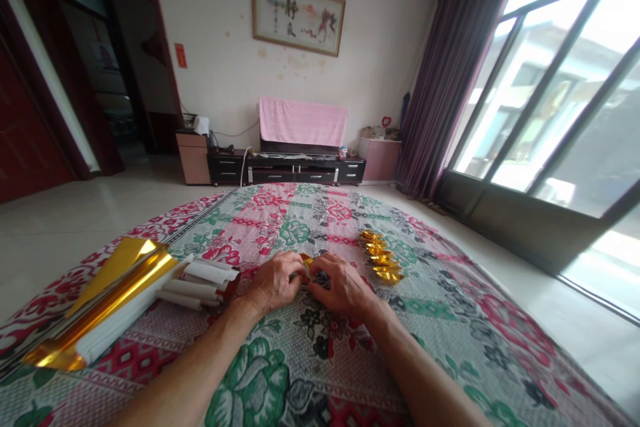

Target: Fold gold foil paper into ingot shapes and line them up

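Both hands meet over the middle of a flowered cloth (295, 213) on the table. My left hand (277, 280) and my right hand (340, 283) pinch a small piece of gold foil paper (307, 259) between them. Most of that piece is hidden behind the fingers, so its shape cannot be made out. To the right of my right hand stands a row of folded gold foil pieces (381, 257). Left of my left hand are several rolled white papers (193, 283), and beyond them lie larger gold foil sheets (125, 280), partly rolled.
Beyond the table is a low black cabinet (295, 172) with a pink cloth (303, 121) draped over something on it. A purple curtain (440, 73) and a large window (550, 93) are on the right. A doorway (100, 67) stands at the left.
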`<action>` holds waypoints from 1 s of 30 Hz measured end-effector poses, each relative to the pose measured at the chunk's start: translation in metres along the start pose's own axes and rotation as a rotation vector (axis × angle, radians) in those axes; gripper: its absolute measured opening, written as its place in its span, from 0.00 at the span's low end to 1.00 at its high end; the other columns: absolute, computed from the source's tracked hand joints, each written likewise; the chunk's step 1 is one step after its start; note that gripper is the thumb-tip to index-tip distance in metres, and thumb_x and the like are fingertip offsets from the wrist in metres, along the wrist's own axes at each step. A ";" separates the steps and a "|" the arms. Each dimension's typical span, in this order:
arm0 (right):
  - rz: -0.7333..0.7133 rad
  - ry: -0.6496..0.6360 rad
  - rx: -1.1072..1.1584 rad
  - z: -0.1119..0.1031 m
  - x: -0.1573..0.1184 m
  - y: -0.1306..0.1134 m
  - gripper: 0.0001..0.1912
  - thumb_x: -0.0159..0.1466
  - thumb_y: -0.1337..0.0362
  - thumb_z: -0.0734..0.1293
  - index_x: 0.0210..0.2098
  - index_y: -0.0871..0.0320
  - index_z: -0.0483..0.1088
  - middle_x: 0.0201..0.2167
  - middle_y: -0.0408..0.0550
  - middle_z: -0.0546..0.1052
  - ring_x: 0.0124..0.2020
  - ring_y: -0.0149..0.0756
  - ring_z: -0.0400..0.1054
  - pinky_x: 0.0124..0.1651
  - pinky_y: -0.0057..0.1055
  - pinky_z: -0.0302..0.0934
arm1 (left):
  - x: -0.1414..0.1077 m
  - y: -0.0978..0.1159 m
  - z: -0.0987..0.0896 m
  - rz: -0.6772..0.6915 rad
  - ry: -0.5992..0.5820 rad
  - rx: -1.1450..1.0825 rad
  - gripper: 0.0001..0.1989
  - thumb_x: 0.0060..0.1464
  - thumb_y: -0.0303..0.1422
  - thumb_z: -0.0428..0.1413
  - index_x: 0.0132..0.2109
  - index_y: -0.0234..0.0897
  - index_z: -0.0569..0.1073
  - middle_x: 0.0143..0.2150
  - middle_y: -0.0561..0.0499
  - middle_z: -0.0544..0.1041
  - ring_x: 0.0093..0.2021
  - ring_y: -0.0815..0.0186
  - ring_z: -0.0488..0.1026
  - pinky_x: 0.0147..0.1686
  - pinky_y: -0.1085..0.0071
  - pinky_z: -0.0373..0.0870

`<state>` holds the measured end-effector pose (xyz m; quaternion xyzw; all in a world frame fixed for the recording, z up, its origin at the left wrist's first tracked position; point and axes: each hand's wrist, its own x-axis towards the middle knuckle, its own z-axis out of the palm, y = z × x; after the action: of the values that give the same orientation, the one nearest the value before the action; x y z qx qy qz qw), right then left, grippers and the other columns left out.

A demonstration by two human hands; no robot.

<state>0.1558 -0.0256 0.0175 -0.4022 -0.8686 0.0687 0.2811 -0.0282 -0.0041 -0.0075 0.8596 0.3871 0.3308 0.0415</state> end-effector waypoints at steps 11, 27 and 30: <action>-0.007 -0.113 -0.065 -0.002 0.002 -0.005 0.15 0.55 0.71 0.63 0.42 0.55 0.67 0.39 0.47 0.68 0.42 0.34 0.62 0.45 0.30 0.56 | 0.002 0.001 -0.001 -0.075 -0.002 -0.033 0.09 0.51 0.26 0.50 0.34 0.37 0.76 0.36 0.50 0.76 0.40 0.66 0.70 0.43 0.70 0.67; 0.051 -0.137 -0.264 0.003 0.009 -0.015 0.08 0.62 0.68 0.58 0.33 0.57 0.68 0.33 0.48 0.70 0.35 0.32 0.65 0.36 0.26 0.56 | 0.003 0.001 -0.001 -0.082 0.019 -0.083 0.10 0.48 0.24 0.51 0.31 0.38 0.76 0.36 0.50 0.76 0.40 0.66 0.70 0.44 0.69 0.66; 0.067 -0.123 -0.305 0.006 0.009 -0.016 0.08 0.62 0.68 0.57 0.32 0.58 0.68 0.33 0.49 0.70 0.35 0.34 0.65 0.37 0.27 0.56 | 0.002 0.003 -0.004 -0.069 0.016 -0.056 0.11 0.45 0.22 0.51 0.32 0.38 0.75 0.35 0.50 0.75 0.40 0.65 0.70 0.45 0.68 0.66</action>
<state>0.1376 -0.0293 0.0221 -0.4641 -0.8706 -0.0304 0.1607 -0.0272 -0.0053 -0.0024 0.8416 0.4073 0.3469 0.0737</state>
